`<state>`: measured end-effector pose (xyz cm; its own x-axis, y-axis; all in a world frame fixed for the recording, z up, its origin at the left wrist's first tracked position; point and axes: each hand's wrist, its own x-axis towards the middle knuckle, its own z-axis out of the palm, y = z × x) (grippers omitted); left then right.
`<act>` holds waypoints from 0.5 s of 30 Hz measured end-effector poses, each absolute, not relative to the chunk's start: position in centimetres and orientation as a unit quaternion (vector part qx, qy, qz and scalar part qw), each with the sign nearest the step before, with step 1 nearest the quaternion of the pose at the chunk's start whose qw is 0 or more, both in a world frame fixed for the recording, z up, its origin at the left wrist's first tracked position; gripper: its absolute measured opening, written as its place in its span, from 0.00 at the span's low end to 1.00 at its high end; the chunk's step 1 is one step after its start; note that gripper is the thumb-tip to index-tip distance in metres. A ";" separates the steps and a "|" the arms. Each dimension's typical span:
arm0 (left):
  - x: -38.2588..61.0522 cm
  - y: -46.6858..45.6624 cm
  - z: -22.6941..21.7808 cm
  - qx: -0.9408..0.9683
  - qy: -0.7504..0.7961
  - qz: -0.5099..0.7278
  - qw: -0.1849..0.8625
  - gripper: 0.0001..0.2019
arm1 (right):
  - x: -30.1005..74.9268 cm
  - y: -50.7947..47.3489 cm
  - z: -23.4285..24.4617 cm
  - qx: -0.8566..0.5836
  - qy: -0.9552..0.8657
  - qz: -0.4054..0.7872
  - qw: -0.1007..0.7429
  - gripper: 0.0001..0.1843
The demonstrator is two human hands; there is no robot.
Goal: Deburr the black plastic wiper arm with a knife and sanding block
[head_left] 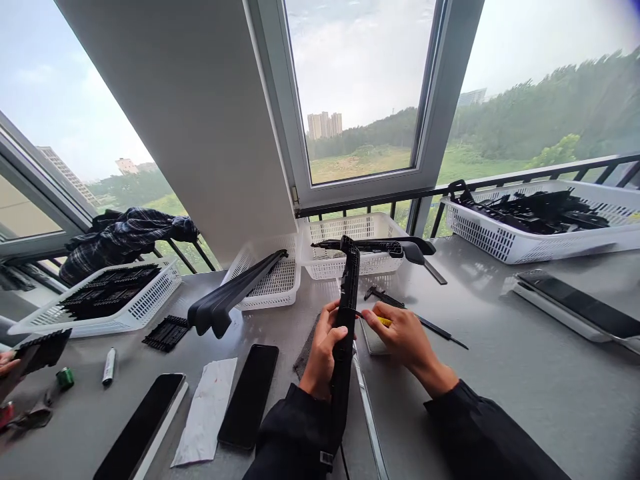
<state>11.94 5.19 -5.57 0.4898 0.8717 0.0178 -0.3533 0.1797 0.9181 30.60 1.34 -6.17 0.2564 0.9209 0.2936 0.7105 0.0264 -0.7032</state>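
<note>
My left hand (319, 357) is wrapped round a long black plastic part (351, 277), which stands up lengthwise in front of me with its ribbed side showing. Closed on a small yellow-handled tool (385, 321), my right hand (404, 337) brings the tool's thin dark tip to the part's right edge. Most of the handle is hidden in my fingers, so the tool's kind is unclear. Behind my right hand lies a black caliper (430, 325). A grey cloth (303, 353) and a pale block (375, 343) are partly covered by my hands.
White baskets (267, 303) line the window side; long black parts (240, 290) rest across two. Black pieces fill the left and right baskets (515, 248). Phones (250, 397), white paper (206, 410) and a tube (109, 367) lie leftward. Another person's hand (7, 364) holds a black piece.
</note>
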 end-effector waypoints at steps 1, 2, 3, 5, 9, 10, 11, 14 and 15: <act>11.9 5.2 -5.5 0.469 0.269 0.424 0.727 0.30 | 30.5 1.3 -6.1 -0.680 -0.600 0.134 0.399 0.39; 11.9 5.3 -5.5 0.460 0.269 0.423 0.733 0.30 | 30.5 1.2 -6.1 -0.678 -0.603 0.134 0.399 0.38; 11.9 5.3 -5.5 0.452 0.271 0.425 0.736 0.29 | 30.4 1.2 -6.1 -0.676 -0.607 0.133 0.396 0.38; 11.9 5.5 -5.6 0.444 0.286 0.444 0.724 0.25 | 30.2 1.2 -6.1 -0.675 -0.616 0.132 0.385 0.38; 12.0 6.1 -5.9 0.462 0.318 0.473 0.680 0.21 | 30.1 1.1 -6.1 -0.697 -0.605 0.125 0.365 0.38; 12.0 6.1 -5.9 0.468 0.323 0.478 0.669 0.20 | 30.1 1.1 -6.1 -0.708 -0.593 0.118 0.365 0.39; 11.9 6.2 -5.9 0.473 0.327 0.483 0.660 0.20 | 30.2 1.1 -6.1 -0.717 -0.581 0.111 0.368 0.39; 11.9 6.2 -5.7 0.474 0.337 0.503 0.639 0.18 | 30.2 1.1 -6.2 -0.724 -0.566 0.100 0.383 0.40; 11.9 6.1 -5.6 0.474 0.337 0.506 0.637 0.18 | 30.2 1.1 -6.3 -0.719 -0.568 0.098 0.388 0.41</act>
<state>11.86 6.10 -5.61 0.2594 0.9645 0.0499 -0.3254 0.0387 0.9448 30.18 1.07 -6.27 0.3355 0.8934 0.2989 0.7408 -0.0542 -0.6695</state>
